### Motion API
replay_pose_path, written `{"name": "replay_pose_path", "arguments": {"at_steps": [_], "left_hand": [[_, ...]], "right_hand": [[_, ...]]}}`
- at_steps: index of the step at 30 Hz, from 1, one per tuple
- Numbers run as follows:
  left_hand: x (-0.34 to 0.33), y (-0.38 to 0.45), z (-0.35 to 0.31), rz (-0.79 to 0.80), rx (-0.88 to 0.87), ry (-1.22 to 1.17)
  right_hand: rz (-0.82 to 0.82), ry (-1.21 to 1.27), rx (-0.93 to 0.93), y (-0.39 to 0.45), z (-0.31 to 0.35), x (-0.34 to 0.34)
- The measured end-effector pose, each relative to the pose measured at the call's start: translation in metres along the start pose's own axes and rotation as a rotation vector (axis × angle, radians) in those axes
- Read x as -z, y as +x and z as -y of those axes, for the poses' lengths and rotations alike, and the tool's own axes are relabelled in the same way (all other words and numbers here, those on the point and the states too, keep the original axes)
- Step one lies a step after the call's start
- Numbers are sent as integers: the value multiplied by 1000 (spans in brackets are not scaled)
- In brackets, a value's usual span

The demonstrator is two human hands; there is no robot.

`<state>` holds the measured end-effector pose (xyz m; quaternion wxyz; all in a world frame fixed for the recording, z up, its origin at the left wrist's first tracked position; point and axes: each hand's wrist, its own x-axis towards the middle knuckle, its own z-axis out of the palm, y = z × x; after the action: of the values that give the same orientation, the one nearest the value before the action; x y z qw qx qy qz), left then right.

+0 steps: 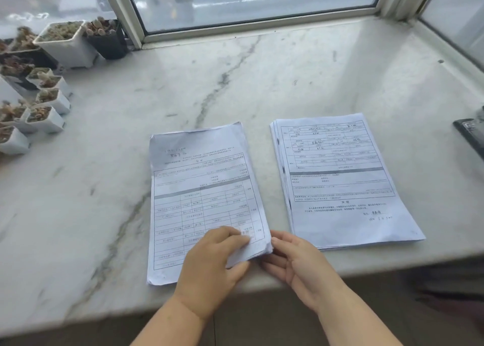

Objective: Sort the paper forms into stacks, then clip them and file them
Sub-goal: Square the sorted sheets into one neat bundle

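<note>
Two white printed-form paper stacks (pixel 207 201) (pixel 343 180) sorted, left hand (pixel 209 262) pinching dog-eared corner, right hand (pixel 296 259) fingers loosely together alongside: risk of tearing, scattering sheets.

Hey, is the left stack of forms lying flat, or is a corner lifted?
Corner lifted. The left stack lies on the marble sill, but the left hand pinches its near right corner, curling it up.

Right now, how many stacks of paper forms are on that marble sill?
2. The left stack lies under both hands, its near right corner being lifted. The right stack lies beside it, untouched. Nothing suggests a hidden third.
</note>
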<state>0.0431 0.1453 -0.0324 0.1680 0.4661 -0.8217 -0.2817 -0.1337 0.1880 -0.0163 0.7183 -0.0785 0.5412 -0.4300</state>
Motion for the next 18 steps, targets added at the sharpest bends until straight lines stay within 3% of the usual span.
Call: {"name": "replay_pose_path", "arguments": {"at_steps": [6, 12, 18], "left_hand": [[9, 4, 8, 3, 151, -484], [5, 4, 18, -9, 181, -567], [6, 7, 21, -28, 302, -717]], "right_hand": [[-43, 14, 4, 5, -3, 1], [-56, 41, 25, 5, -5, 0], [-118, -84, 75, 6, -11, -2]]}}
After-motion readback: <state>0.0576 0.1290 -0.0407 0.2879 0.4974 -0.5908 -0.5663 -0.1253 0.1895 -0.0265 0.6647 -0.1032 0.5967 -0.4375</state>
